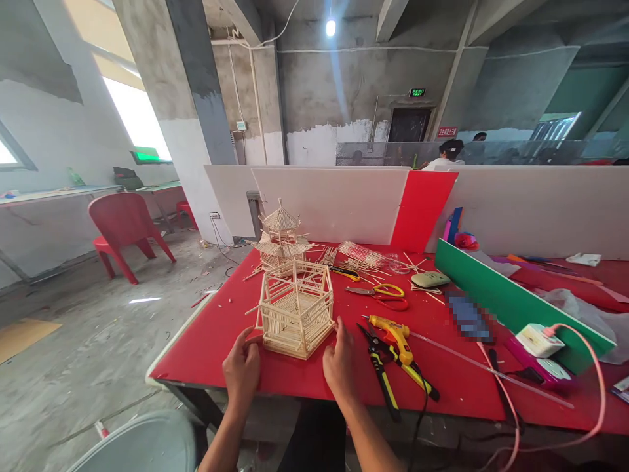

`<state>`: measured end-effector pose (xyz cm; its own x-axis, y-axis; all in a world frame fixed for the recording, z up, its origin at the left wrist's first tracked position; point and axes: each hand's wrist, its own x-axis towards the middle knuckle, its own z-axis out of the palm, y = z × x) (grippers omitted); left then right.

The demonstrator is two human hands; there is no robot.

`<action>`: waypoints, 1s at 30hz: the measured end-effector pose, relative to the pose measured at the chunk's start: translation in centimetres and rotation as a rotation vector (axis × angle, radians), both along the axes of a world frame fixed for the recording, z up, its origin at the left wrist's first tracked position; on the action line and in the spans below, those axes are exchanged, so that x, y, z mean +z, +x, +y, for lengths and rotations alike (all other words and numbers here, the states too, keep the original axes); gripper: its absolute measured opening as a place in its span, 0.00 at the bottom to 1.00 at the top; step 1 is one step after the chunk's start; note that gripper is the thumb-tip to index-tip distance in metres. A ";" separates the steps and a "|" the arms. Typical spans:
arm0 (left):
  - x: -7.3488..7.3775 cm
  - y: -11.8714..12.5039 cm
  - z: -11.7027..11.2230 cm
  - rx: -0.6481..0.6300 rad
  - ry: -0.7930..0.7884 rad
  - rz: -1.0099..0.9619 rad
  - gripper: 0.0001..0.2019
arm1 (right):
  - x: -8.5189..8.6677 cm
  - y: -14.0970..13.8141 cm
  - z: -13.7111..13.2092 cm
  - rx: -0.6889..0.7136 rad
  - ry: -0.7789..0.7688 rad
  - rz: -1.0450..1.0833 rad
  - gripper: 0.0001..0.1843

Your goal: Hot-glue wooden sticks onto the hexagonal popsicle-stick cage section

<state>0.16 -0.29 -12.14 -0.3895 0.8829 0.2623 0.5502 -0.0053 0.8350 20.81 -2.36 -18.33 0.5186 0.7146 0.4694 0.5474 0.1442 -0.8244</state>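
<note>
A six-sided open frame of thin wooden sticks (296,314) stands on the red tabletop near its front edge. My left hand (242,366) is at the frame's lower left corner, its fingers curled in and thumb against the sticks. On the opposite side, my right hand (339,357) closes on the lower right corner, with its fingertips partly hidden. Behind the frame rises a tiered stick pagoda (281,236) with a pointed roof. Just right of my right hand lie black-and-yellow pliers (381,373) and a yellow glue gun (397,333).
Scissors with yellow handles (376,290) and loose sticks (363,257) lie farther back on the red table (206,344). A green board (511,298) stands at the right, beside a power strip (538,367) with a pink cable. A grey bin (142,446) sits at lower left.
</note>
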 end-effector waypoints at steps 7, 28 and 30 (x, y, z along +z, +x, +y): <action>-0.2 -0.1 0.1 -0.015 0.009 -0.013 0.21 | 0.1 0.0 0.0 0.003 0.005 0.007 0.40; -1.0 -0.2 0.3 -0.001 0.092 0.075 0.18 | 0.4 0.1 -0.3 0.041 -0.019 0.018 0.40; -0.8 -0.1 0.2 0.002 0.082 0.075 0.19 | 0.4 0.2 -0.3 0.045 -0.019 0.016 0.40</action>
